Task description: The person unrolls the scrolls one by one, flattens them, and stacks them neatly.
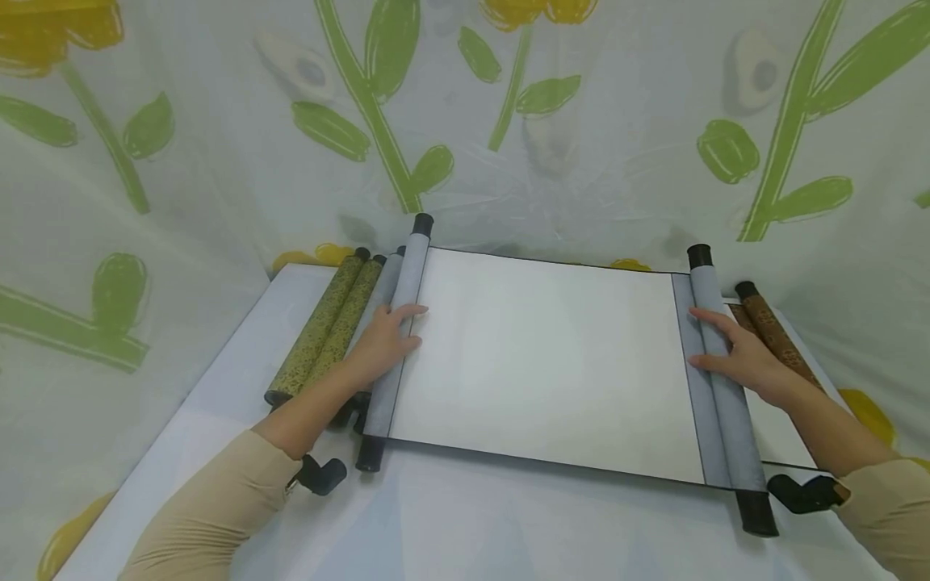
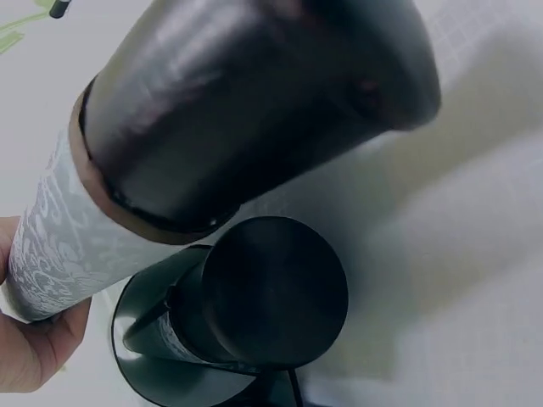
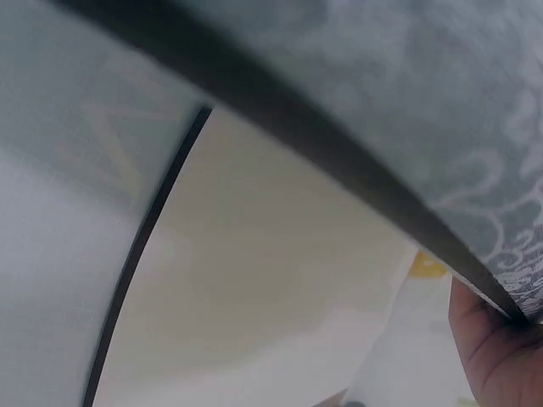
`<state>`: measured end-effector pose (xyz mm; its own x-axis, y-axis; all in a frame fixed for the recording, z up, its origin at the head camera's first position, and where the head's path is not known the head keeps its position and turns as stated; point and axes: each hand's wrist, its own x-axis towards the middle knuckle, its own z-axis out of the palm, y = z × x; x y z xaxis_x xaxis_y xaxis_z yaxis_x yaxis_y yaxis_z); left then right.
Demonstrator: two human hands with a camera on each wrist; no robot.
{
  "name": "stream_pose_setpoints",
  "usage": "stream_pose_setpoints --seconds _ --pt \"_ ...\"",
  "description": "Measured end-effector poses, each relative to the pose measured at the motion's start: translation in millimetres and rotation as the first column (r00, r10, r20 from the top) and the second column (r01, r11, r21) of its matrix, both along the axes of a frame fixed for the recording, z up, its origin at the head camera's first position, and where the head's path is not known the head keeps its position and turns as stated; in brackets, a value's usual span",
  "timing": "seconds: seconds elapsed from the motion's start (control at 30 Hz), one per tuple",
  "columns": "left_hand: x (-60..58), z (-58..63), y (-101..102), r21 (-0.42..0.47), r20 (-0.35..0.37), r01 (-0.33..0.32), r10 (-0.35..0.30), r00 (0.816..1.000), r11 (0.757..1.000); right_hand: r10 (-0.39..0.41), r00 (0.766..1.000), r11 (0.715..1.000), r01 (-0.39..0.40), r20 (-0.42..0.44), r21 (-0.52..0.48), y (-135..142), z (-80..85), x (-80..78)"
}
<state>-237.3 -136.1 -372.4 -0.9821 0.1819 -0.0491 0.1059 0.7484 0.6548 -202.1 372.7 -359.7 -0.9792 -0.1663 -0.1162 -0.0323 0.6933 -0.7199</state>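
Note:
A hanging scroll (image 1: 545, 363) with blank white paper lies unrolled between both hands, its grey patterned ends wound on rollers with black knobs. The left hand (image 1: 381, 343) grips the left roller (image 1: 416, 270), thumb and fingers on its inner side. In the left wrist view, that roller's black knob (image 2: 254, 102) looms close, above another scroll's dark round end (image 2: 276, 292). On the opposite side, the right hand (image 1: 741, 355) holds the right roller (image 1: 715, 395), fingertips reaching over onto the grey border. The right wrist view shows this hand (image 3: 501, 356) at the grey brocade (image 3: 424, 110).
Two green-gold scrolls (image 1: 316, 331) lie side by side at the left, beside another grey scroll (image 1: 379, 300) partly under the left roller. A brown scroll (image 1: 781, 335) with white paper (image 1: 773, 428) lies at the right. A flower-printed curtain (image 1: 581, 177) hangs behind the white table (image 1: 240, 347).

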Motion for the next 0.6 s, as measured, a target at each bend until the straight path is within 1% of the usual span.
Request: stream_pose_setpoints --seconds 0.17,0.37,0.6 --pt "0.8 1.6 0.6 -0.001 -0.015 0.022 -0.022 1.000 1.000 -0.001 1.000 1.000 0.001 -0.010 0.004 3.1 -1.8 -0.1" --pt "0.5 -0.6 -0.3 -0.008 -0.027 0.037 -0.037 0.999 0.999 -0.001 1.000 1.000 0.002 -0.013 0.016 4.7 -2.7 0.9" --pt "0.0 -1.0 -0.9 0.013 0.015 0.021 -0.022 1.000 1.000 -0.007 1.000 0.999 0.008 -0.006 0.040 8.2 -4.8 2.1"
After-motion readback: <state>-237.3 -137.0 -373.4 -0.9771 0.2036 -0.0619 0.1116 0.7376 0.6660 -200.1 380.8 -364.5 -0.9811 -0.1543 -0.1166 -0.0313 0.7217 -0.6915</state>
